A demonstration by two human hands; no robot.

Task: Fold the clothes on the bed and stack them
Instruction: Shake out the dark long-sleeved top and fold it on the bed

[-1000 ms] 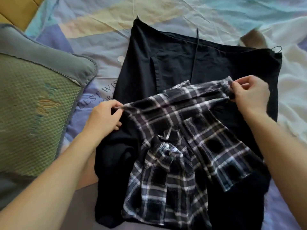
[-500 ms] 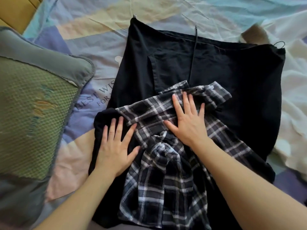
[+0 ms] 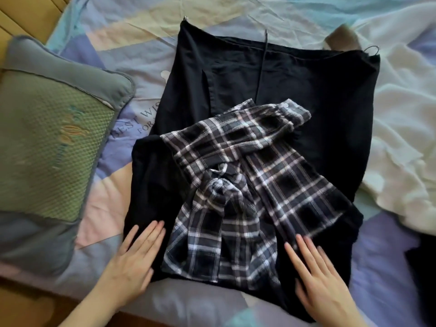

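Nearest the camera, the left hand (image 3: 132, 263) lies flat with its fingers (image 3: 151, 234) straight and together, pressing the near left edge of a black garment (image 3: 295, 95); it grips nothing. The right hand (image 3: 320, 279) lies flat as well, fingers straight and slightly spread, resting on the near right part of the same dark cloth just beside the hem of a plaid shirt (image 3: 238, 201). There is one plaid shirt, lying on top of the black garment, its long axis running from the near edge of the bed (image 3: 141, 31) away toward the far right, with a bunched knot of fabric near its middle. The black garment beneath stretches farther away, its long axis pointing from near to far. One green pillow (image 3: 47, 138) lies to the left, and white bedding (image 3: 405, 138) is rumpled at the right.
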